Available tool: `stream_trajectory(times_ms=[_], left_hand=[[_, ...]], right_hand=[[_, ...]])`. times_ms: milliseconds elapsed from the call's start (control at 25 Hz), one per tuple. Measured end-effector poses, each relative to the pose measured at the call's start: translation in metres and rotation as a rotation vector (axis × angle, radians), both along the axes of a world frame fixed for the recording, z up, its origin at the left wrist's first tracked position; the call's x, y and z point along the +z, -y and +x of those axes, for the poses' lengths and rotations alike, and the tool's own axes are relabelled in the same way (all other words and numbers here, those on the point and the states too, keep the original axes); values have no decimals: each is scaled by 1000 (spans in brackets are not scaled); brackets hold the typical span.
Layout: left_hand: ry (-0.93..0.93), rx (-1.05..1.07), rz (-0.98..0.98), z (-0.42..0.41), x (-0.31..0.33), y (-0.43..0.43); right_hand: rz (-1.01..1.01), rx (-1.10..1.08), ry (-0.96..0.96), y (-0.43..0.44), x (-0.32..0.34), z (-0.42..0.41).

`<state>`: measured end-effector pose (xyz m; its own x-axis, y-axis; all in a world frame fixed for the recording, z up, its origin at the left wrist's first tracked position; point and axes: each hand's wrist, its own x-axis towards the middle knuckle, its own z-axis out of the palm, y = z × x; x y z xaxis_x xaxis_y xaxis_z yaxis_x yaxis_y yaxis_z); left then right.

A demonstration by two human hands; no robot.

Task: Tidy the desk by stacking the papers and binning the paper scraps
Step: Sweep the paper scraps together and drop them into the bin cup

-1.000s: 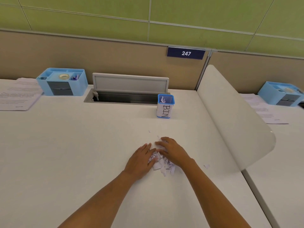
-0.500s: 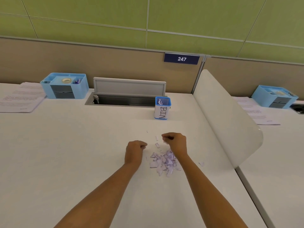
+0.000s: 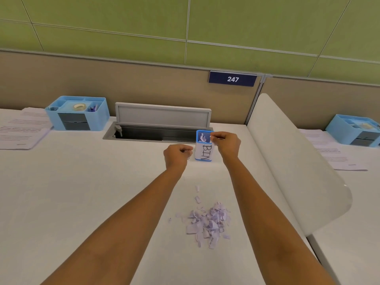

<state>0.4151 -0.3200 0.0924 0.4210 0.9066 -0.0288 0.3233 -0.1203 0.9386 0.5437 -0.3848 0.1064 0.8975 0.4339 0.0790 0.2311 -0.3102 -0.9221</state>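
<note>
A: Listing left to right. Printed papers point(image 3: 22, 128): flat white sheets, stacked, lying at the far left of the white matte tabletop point(image 3: 82, 192), beside a blue plastic desk organiser point(image 3: 77, 113) that is holding a tape roll.

B: And the hands?

A: Left hand point(image 3: 177, 154): curled into a fist just left of the bin; whether it is holding scraps I cannot tell. Bin point(image 3: 204, 145): a small blue mesh cup wrapped in a white label reading "BIN", with scraps already showing inside. Right hand point(image 3: 226, 144): fingers pinched together at the bin's rim, seemingly releasing scraps.

B: Which step, then?

A: Binning is going on, judging by that. Paper scraps point(image 3: 207, 222): a loose pile of thin, torn, lilac-white bits, lying well short of the bin. The next move is likely calling for another gathering pinch there.
</note>
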Motion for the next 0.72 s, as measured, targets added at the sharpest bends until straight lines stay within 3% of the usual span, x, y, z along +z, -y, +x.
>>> stream_trajectory(times_ms=[360, 720], left_hand=[[-47, -36, 77, 50, 2, -46], [-168, -145, 163, 102, 13, -55]], right_hand=[[-641, 197, 332, -65, -10, 48], [-217, -8, 396, -44, -14, 63]])
